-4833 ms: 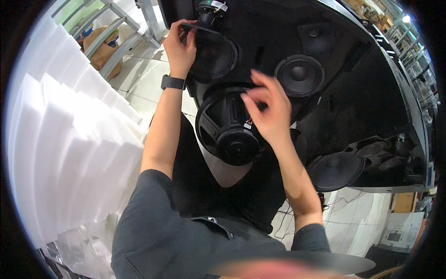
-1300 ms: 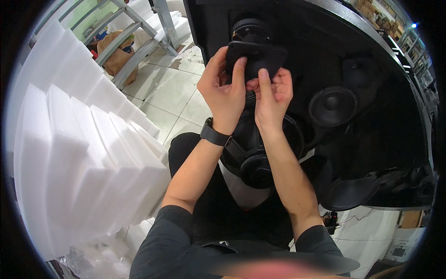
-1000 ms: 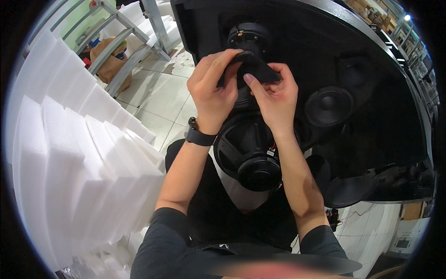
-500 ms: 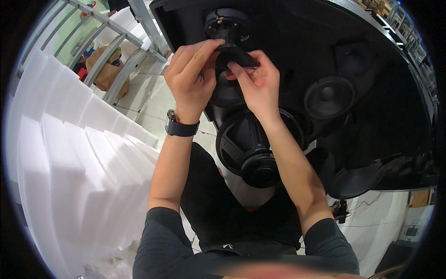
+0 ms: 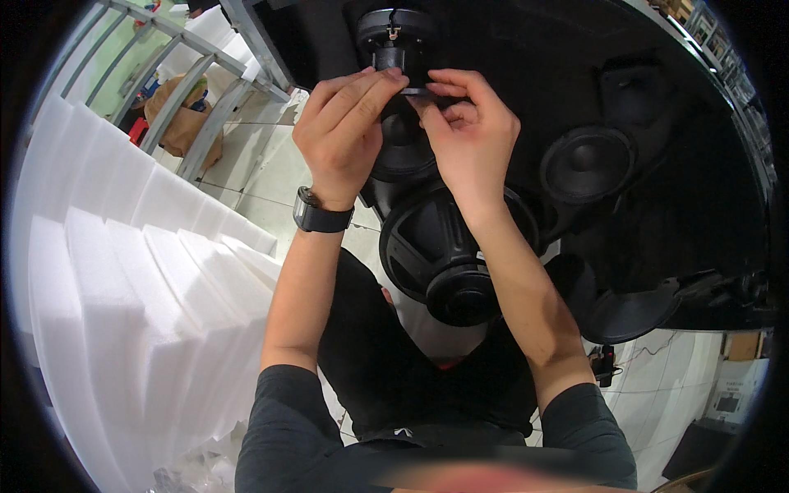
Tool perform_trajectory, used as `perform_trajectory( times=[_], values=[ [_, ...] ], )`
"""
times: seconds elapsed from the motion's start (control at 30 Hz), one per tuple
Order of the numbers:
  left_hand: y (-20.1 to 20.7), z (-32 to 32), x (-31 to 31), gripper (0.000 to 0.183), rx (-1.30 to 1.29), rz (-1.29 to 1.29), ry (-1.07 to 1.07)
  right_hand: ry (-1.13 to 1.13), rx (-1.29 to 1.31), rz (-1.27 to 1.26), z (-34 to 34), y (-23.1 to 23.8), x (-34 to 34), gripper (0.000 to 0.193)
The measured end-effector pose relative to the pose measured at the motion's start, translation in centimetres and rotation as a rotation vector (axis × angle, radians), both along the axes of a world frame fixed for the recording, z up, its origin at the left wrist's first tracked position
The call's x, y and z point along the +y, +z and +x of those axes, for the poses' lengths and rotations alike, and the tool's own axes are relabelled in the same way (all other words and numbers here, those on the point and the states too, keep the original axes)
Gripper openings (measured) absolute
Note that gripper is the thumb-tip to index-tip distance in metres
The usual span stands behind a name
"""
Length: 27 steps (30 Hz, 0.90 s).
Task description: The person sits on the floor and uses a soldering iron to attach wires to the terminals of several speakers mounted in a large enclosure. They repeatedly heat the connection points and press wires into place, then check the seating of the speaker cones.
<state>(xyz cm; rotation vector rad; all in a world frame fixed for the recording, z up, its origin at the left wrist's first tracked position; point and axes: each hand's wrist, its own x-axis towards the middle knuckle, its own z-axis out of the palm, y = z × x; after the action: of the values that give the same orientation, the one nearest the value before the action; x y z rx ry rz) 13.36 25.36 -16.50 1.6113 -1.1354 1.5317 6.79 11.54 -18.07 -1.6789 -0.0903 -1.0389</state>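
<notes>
A small black part point(image 5: 417, 92) is being pinched between the fingertips of the left hand point(image 5: 343, 131) and right hand point(image 5: 468, 131), just above a midrange speaker point(image 5: 403, 148) on the black panel point(image 5: 526, 49).

Matt black metal speaker frame point(image 5: 427, 246)

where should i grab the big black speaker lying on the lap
Probably by the rim of the big speaker, one hand at each side: its cone faces down and the round magnet points up at the camera, too smooth and stubby for a sure grip. Both hands are busy on the smaller speaker above.
</notes>
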Motion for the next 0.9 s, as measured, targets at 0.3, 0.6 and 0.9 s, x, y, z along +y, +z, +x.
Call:
perform_trajectory(
  times=[0.3,0.6,0.9],
  values=[
    [1.5,0.1,-0.4,0.041,0.126,0.073,0.015,-0.098,-0.131,-0.242,1.2,0.7,-1.0,0.023],
    [1.4,-1.4,0.1,0.031,0.247,0.107,-0.053,-0.064,-0.090,-0.244,0.2,0.1,-1.6,0.025],
    [1.5,-2.3,0.9,0.031,0.453,0.002,-0.266,-0.045,-0.031,-0.267,-2.4,0.5,-2.1,0.038]
  ],
)
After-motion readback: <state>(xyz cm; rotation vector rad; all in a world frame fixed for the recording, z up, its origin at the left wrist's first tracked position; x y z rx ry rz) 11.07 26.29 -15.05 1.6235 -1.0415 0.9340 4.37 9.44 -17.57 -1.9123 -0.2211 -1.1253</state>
